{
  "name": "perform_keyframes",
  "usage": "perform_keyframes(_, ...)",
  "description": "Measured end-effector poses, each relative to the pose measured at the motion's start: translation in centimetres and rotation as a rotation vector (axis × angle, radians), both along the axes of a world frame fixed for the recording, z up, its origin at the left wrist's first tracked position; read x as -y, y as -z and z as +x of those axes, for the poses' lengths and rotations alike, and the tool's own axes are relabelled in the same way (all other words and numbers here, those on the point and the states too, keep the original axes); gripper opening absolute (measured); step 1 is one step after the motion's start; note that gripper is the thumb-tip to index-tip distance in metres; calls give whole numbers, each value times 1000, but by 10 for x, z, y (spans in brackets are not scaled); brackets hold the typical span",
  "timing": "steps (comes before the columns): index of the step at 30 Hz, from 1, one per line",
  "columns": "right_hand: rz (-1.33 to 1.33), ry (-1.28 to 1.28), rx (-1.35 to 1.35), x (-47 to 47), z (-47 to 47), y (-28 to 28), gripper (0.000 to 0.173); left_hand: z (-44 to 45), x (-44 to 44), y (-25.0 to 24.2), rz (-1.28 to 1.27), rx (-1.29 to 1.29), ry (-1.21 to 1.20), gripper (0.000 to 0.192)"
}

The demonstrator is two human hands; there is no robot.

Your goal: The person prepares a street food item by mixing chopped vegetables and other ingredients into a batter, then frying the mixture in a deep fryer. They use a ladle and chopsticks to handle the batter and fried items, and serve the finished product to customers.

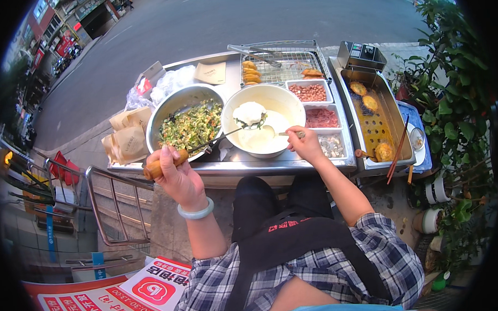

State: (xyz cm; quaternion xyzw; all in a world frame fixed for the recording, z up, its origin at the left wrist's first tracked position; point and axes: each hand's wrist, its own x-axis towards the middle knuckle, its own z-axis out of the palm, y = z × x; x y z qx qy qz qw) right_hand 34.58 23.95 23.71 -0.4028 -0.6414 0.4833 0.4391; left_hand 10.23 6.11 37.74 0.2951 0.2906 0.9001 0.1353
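My left hand grips the wooden handle of a metal ladle. Its head is over a white bowl of pale batter and bears a mound of white batter with chopped greens showing beneath. With my right hand I hold a spoon by its handle, its head low in the same bowl, just right of the mound. Left of this bowl stands a steel bowl with a chopped vegetable mix. White trays of peanuts, raw minced meat and a greyish food stand to the right.
At the right a deep fryer holds round cakes in oil, with chopsticks across its edge. A wire rack with fried cakes and tongs lies behind the bowls. Paper bags and plastic bags are at the left.
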Motion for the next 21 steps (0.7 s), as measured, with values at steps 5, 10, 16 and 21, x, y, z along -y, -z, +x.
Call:
perform_keyframes(5, -125, 196, -226, -1, 14, -15, 21, -3, 2, 2, -7, 36, -16, 8)
perform_keyframes(10, 142, 171, -248, 14, 33, -60, 18, -3, -3, 6, -16, 51, -34, 8)
perform_keyframes(16, 558, -12, 29, 41, 33, -94, 19, -3, -9, 9, -2, 43, -19, 8)
perform_keyframes(21, 816, -128, 174, 53, 28, -95, 23, -5, -8, 10, -4, 69, -10, 8)
